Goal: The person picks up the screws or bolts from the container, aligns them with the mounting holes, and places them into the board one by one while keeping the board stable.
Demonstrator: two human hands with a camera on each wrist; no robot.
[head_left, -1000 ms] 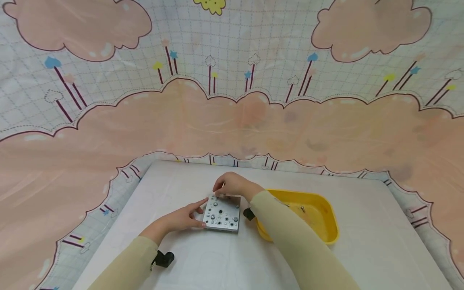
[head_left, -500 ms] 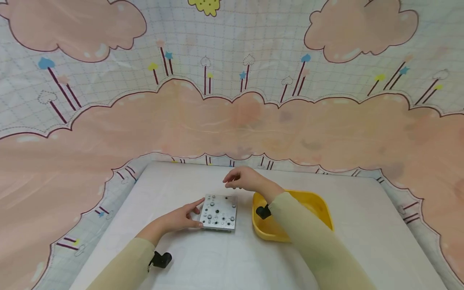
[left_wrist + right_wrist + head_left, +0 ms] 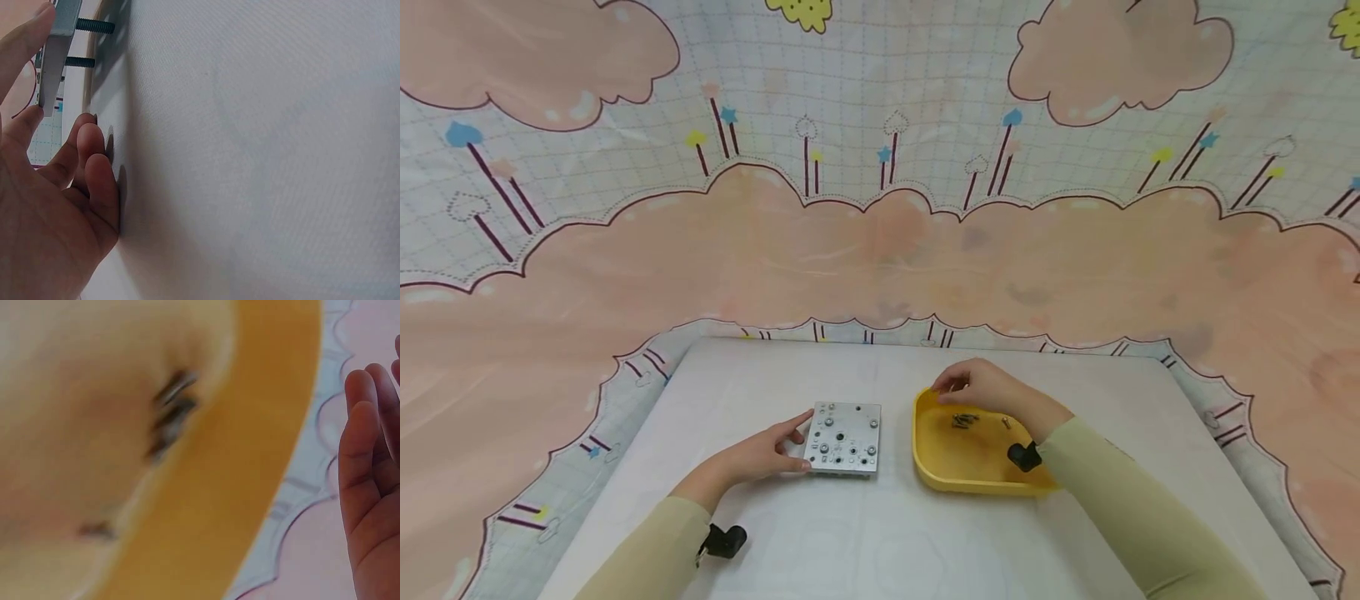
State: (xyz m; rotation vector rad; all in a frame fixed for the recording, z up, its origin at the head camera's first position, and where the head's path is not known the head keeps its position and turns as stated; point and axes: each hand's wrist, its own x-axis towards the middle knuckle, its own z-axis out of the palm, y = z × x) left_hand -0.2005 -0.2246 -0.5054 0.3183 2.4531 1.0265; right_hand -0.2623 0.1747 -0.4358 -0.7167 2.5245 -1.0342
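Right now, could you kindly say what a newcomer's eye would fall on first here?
Probably the shallow, bright yellow tray first, right of centre on the white table, with small metal screws inside and the right hand near its far rim. Next comes the square silver metal plate dotted with holes, left of the tray, its left edge held by the left hand. Behind, a peach and white cloud-patterned backdrop fills most of the head view.

Cloud-printed backdrop (image 3: 880, 258) behind white table (image 3: 835, 542)
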